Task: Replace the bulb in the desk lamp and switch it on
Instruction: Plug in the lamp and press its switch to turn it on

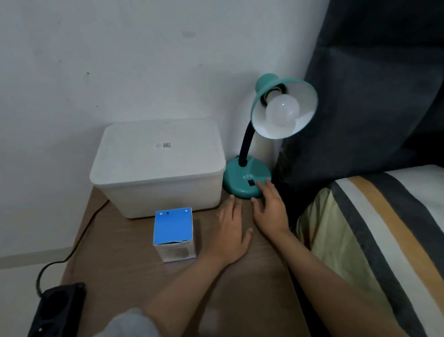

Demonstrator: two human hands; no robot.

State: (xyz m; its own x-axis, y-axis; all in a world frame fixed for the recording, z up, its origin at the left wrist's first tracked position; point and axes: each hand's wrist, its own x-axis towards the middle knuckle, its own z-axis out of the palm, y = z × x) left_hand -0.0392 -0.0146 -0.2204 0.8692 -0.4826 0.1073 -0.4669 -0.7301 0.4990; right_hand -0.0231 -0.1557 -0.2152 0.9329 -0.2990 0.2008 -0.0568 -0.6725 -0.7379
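The desk lamp [260, 144] is standing at the back right corner of the bedside table [127, 280], close to the wall [92, 51]. Its bulb [282, 112] is sitting inside the shade [301, 94], which is leaning toward the front. The lidded storage box [157, 163] is standing just left of the lamp base [244, 178]. The bulb carton [174, 233] is lying in front of this box. The left hand [230, 233] is resting flat on the table, right of the carton. The right hand [269, 206] is touching the lamp base near the switch [251, 182]. The power strip [55, 312] is lying at the front left corner. The bed [396, 235] is standing right of the table.
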